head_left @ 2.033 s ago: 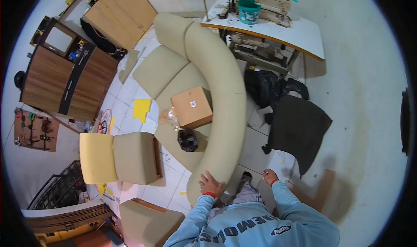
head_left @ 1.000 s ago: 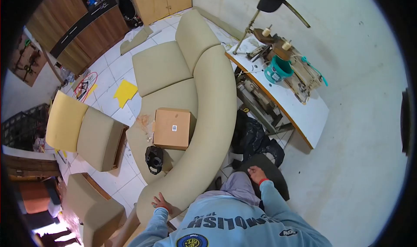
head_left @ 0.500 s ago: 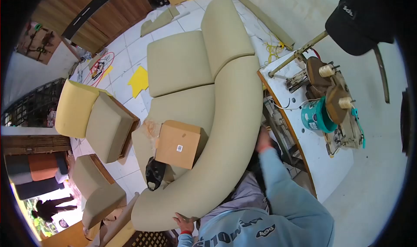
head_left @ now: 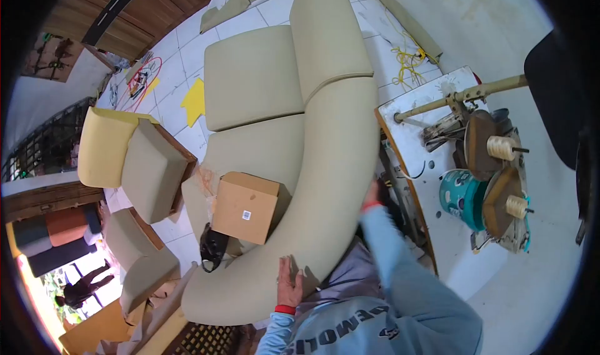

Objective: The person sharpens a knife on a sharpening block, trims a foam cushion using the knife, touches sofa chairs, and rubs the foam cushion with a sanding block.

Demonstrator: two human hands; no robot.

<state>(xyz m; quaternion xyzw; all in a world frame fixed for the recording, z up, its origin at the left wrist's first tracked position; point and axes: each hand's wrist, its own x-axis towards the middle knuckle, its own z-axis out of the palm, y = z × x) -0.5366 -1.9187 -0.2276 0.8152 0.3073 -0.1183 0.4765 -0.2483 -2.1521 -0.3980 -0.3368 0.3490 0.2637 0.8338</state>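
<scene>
My left hand [head_left: 289,284] lies flat on the curved backrest of a beige upholstered sofa [head_left: 340,149], fingers stretched out and holding nothing. Low at the sofa's outer side, beside the sewing table, is my right hand [head_left: 374,192]; its fingers are hidden, so their grip does not show. On the sofa seat rests a closed cardboard box [head_left: 245,208]. A black plastic bag [head_left: 213,247] sits against the box's near side.
At right, a white-topped sewing table [head_left: 415,149] carries a machine with thread spools [head_left: 502,148] and a teal bucket [head_left: 461,195]. Beige chair pieces [head_left: 153,170] stand left. Yellow cord [head_left: 409,61] lies on the floor. A person [head_left: 81,290] is outside the doorway.
My left hand has moved up and right from the sofa's end onto the backrest. My right hand stays low at the sofa's outer side. The camera view has shifted somewhat.
</scene>
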